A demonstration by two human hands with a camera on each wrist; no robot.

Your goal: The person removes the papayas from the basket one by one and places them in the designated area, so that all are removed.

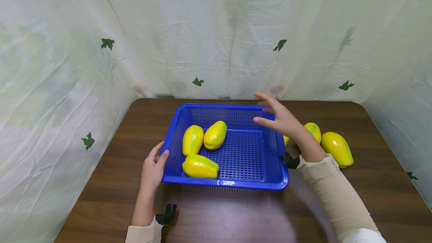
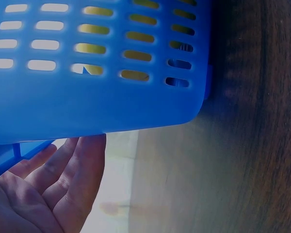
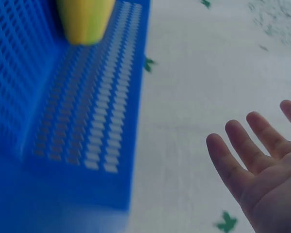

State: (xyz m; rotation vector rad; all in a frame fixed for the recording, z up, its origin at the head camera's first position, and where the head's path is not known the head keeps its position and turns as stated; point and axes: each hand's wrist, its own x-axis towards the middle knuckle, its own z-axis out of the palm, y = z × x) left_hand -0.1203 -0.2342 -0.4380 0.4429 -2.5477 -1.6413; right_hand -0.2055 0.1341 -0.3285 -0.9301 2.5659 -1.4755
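Observation:
A blue perforated plastic basket (image 1: 241, 156) is in the middle of the head view. Three glossy yellow-green papayas lie in its left half: one upright at the left (image 1: 192, 140), one beside it (image 1: 215, 135) and one lying sideways in front (image 1: 200, 166). My left hand (image 1: 153, 168) grips the basket's left rim, thumb on top and fingers curled underneath, as the left wrist view shows. Above the basket's back right corner is my right hand (image 1: 278, 117), fingers spread and holding nothing. In the right wrist view it appears apart from the basket wall.
More papayas lie on the brown wooden table (image 1: 111, 186) right of the basket, one at the far right (image 1: 336, 148), another next to it (image 1: 312, 131); a third is mostly hidden behind the basket and right arm. A white leaf-printed curtain (image 1: 202, 40) hangs behind the table.

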